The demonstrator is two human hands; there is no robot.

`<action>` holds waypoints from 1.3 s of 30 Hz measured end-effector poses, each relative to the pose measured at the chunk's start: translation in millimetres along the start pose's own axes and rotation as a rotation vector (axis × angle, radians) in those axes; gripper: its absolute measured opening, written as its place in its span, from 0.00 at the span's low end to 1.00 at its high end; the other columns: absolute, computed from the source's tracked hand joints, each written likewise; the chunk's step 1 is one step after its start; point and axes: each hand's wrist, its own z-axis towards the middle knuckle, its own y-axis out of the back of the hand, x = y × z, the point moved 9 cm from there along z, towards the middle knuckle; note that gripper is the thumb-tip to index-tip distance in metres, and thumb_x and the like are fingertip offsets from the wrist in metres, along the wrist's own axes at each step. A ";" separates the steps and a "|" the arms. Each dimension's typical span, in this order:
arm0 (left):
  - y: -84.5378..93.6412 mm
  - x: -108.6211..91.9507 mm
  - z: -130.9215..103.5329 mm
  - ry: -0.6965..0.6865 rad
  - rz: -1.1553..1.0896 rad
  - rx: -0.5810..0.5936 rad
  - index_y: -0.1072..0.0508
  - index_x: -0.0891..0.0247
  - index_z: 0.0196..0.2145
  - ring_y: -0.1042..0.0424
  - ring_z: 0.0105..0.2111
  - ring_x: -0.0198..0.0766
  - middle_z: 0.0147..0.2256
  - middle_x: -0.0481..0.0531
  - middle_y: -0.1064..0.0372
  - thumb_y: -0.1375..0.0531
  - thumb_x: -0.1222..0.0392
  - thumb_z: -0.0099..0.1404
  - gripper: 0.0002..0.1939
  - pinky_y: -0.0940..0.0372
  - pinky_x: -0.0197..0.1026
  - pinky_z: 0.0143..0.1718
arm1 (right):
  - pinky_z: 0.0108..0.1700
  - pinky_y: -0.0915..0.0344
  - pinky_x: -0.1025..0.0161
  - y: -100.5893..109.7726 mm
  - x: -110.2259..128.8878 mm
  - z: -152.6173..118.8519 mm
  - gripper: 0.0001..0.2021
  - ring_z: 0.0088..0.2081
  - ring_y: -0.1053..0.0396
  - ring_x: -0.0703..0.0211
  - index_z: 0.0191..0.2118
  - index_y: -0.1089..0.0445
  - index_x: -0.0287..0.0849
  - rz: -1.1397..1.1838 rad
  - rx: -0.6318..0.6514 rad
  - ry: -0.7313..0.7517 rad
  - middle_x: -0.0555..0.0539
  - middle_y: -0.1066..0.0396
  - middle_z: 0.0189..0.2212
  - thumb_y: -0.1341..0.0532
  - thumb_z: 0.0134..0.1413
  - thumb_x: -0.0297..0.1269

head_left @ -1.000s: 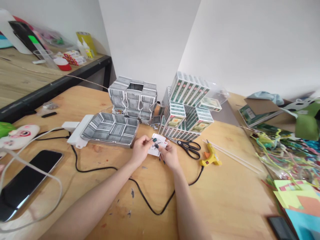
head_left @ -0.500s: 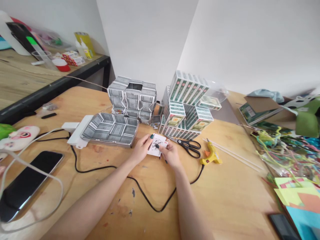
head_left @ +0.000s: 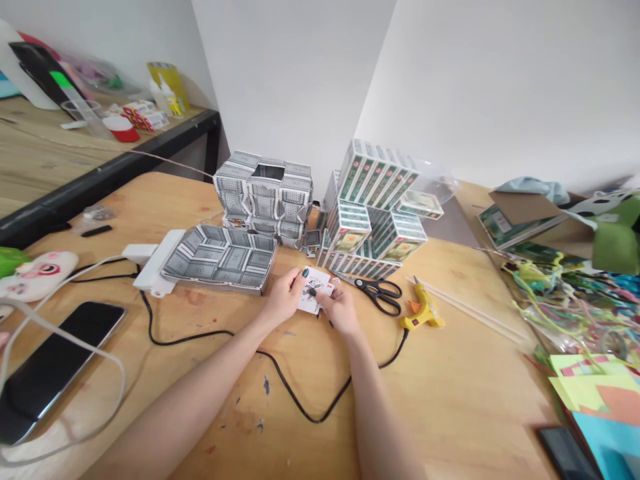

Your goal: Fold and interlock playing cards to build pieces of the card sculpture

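Note:
Playing cards are held between my two hands above the table, with a black figure on the face turned up. My left hand pinches their left side, thumb on top. At their right side, my right hand has its thumb on the face and its fingers beneath. How many cards there are I cannot tell. Just right of my hands lie black scissors. Beyond my left hand sits a shallow tray made of folded cards, and behind it stands a box-shaped structure of folded cards.
Green-and-white card boxes are stacked behind the scissors. A yellow glue gun lies to the right, its black cord looping across the table towards a white power strip. At the left rests a phone. Coloured papers cover the right side.
The cards have turned slightly in my hands, and my left hand has shifted a little along their edge. Everything else on the table stays where it was.

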 end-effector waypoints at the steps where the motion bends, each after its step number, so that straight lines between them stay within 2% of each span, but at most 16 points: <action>1: 0.8 -0.8 0.2 -0.012 0.027 -0.010 0.41 0.63 0.21 0.47 0.19 0.30 0.17 0.43 0.46 0.49 0.56 0.60 0.13 0.52 0.33 0.20 | 0.16 0.39 0.69 -0.4 0.2 0.0 0.14 0.17 0.39 0.66 0.32 0.34 0.38 0.002 0.004 0.004 0.50 0.32 0.22 0.37 0.41 0.42; 5: 3.7 -3.0 -0.1 -0.038 0.130 -0.053 0.43 0.63 0.20 0.47 0.19 0.30 0.16 0.43 0.46 0.49 0.57 0.60 0.13 0.53 0.33 0.21 | 0.16 0.39 0.68 -0.9 -0.8 0.3 0.12 0.17 0.39 0.67 0.31 0.34 0.38 0.015 0.015 0.014 0.51 0.32 0.22 0.37 0.42 0.41; 9: 3.8 -0.1 -0.5 -0.012 0.105 -0.060 0.43 0.63 0.20 0.47 0.19 0.30 0.16 0.43 0.47 0.49 0.55 0.60 0.14 0.53 0.33 0.21 | 0.16 0.40 0.69 0.1 1.4 0.2 0.13 0.17 0.39 0.67 0.30 0.35 0.39 0.028 0.002 0.023 0.51 0.33 0.21 0.37 0.41 0.42; 13: 3.2 2.9 -2.7 0.025 0.023 -0.042 0.43 0.63 0.19 0.47 0.19 0.29 0.17 0.43 0.48 0.48 0.51 0.59 0.17 0.52 0.33 0.20 | 0.16 0.41 0.69 0.1 9.2 -1.0 0.12 0.17 0.40 0.67 0.28 0.35 0.39 0.050 -0.012 0.034 0.52 0.34 0.19 0.36 0.41 0.43; 19: -1.3 3.1 -7.6 0.058 -0.066 0.058 0.42 0.63 0.19 0.47 0.19 0.29 0.17 0.43 0.49 0.47 0.50 0.58 0.17 0.52 0.32 0.19 | 0.18 0.41 0.69 1.6 17.0 -3.1 0.14 0.19 0.40 0.66 0.30 0.34 0.40 0.070 -0.047 0.051 0.50 0.32 0.22 0.36 0.40 0.44; 23: -0.5 1.9 -6.8 0.046 -0.074 0.055 0.42 0.64 0.18 0.49 0.19 0.28 0.17 0.43 0.50 0.46 0.50 0.57 0.17 0.52 0.32 0.19 | 0.20 0.40 0.67 3.7 14.2 -2.6 0.16 0.20 0.38 0.64 0.30 0.34 0.40 0.062 -0.068 0.036 0.49 0.30 0.25 0.35 0.37 0.46; 27: -0.1 4.3 -5.5 0.032 -0.025 0.041 0.41 0.64 0.19 0.49 0.18 0.28 0.17 0.43 0.50 0.47 0.51 0.58 0.16 0.53 0.32 0.19 | 0.18 0.42 0.68 3.4 12.6 -2.5 0.16 0.18 0.40 0.66 0.30 0.35 0.40 0.066 -0.071 0.015 0.51 0.32 0.22 0.35 0.37 0.45; 31: -1.2 5.9 -5.3 0.021 -0.008 0.038 0.41 0.64 0.19 0.49 0.18 0.28 0.17 0.43 0.49 0.47 0.51 0.59 0.16 0.53 0.32 0.19 | 0.16 0.45 0.69 2.0 15.5 -3.8 0.15 0.16 0.43 0.68 0.29 0.35 0.40 0.094 -0.075 0.016 0.52 0.33 0.20 0.34 0.37 0.45; 36: -0.4 2.6 -6.2 0.060 -0.080 0.031 0.39 0.64 0.19 0.46 0.18 0.28 0.16 0.43 0.47 0.45 0.51 0.56 0.16 0.50 0.32 0.18 | 0.16 0.48 0.69 3.7 20.5 -4.3 0.16 0.17 0.42 0.68 0.28 0.34 0.40 0.103 -0.092 0.036 0.50 0.31 0.22 0.34 0.35 0.46; 39: -2.2 -1.0 -7.5 0.084 -0.114 0.074 0.37 0.64 0.19 0.43 0.18 0.29 0.17 0.44 0.43 0.42 0.52 0.53 0.14 0.47 0.32 0.19 | 0.16 0.49 0.69 6.9 23.4 -4.6 0.16 0.15 0.44 0.69 0.28 0.35 0.40 0.087 -0.110 0.035 0.51 0.32 0.20 0.34 0.36 0.45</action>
